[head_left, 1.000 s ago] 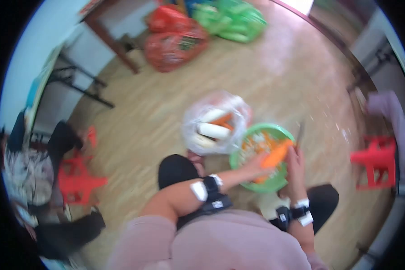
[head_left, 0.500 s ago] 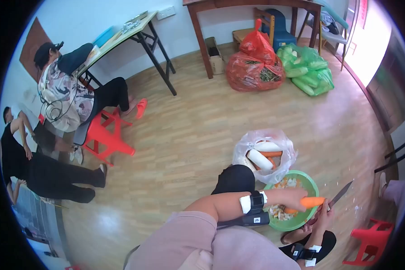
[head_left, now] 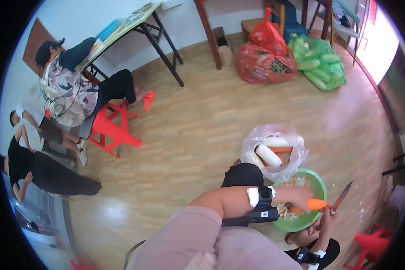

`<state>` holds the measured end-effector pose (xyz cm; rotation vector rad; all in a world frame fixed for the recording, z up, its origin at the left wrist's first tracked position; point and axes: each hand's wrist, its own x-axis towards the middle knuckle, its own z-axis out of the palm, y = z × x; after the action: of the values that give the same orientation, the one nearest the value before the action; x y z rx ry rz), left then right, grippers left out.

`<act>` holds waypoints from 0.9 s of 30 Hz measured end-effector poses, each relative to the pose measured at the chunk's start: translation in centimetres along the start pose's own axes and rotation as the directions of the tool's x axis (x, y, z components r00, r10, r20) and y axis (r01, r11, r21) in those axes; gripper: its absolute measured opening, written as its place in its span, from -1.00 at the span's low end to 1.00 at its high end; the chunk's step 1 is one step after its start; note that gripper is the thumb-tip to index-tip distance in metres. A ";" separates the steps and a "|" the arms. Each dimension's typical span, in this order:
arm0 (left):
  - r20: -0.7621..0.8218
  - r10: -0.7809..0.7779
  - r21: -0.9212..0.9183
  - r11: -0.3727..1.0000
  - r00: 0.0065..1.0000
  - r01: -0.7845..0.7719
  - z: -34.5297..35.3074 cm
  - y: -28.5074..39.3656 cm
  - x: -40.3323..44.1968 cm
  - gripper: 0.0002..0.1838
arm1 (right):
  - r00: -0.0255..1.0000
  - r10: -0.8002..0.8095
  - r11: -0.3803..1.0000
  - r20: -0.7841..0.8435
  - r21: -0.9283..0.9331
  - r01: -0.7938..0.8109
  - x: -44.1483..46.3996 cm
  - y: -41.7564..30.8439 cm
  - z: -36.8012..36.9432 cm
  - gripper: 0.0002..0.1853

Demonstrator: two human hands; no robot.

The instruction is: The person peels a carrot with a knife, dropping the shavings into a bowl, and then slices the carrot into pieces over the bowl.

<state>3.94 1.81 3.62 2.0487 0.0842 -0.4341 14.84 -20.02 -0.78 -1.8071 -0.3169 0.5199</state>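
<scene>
My left hand (head_left: 299, 197) is closed around an orange carrot (head_left: 317, 204), holding it over the green basin (head_left: 321, 183). In the basin lie chopped white and orange vegetable pieces (head_left: 298, 181). My right hand (head_left: 327, 220) grips a knife (head_left: 343, 196) by its handle, beside the carrot's far end at the basin's right rim. The blade points up and away to the right. Just beyond the basin sits a clear plastic bag (head_left: 249, 145) with white radishes (head_left: 269, 155) and carrots in it.
Red bags (head_left: 263, 63) and a green bag of vegetables (head_left: 321, 67) stand on the floor at the back. At left, a person (head_left: 72, 81) sits on a red stool (head_left: 110, 130) by a table (head_left: 126, 27); other people are behind. Another red stool (head_left: 369, 245) is at lower right.
The view has shifted, so the scene sits a little further right. Both hands keep their hold on the carrot and the knife; the blade is at a steeper angle. People at left have changed posture.
</scene>
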 end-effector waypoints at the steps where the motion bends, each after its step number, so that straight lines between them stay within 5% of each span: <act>1: 0.035 -0.038 -0.020 0.999 0.999 0.039 -0.1 -0.1 0.1 -0.46 | 0.996 0.086 0.996 0.001 -0.006 -0.086 -0.8 -0.7 0.0 -0.86; 6: 0.097 -0.057 -0.221 0.972 0.994 0.077 0.8 -0.7 0.1 -0.34 | 0.979 0.180 0.965 -0.095 -0.177 -0.195 -1.5 -1.6 -0.1 -0.83; 10: 0.160 -0.065 -0.098 0.992 0.985 0.081 -0.2 -1.3 0.6 -0.41 | 0.997 0.029 0.997 -0.069 -0.063 -0.033 -1.4 -1.6 1.6 -0.85; 20: 0.139 -0.117 -0.148 0.979 0.983 0.138 -0.4 -2.4 -0.7 -0.45 | 0.969 -0.196 0.836 -0.153 -0.542 0.084 -1.7 -1.4 1.0 -0.85; 22: 0.052 -0.245 -0.455 0.857 0.968 0.241 -0.6 -2.5 -1.0 -0.45 | 0.967 -0.199 0.858 -0.160 -0.506 0.093 -1.8 -1.7 1.0 -0.86; 27: 0.092 -0.259 -0.656 0.711 0.962 0.254 -1.4 -2.9 -1.3 -0.43 | 0.988 -0.134 0.790 -0.081 -0.610 0.057 -2.2 -2.4 1.7 -0.82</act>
<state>2.43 4.59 2.27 1.3229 0.4716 -0.4828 12.25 -18.94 1.55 -2.4234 -0.5345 0.2393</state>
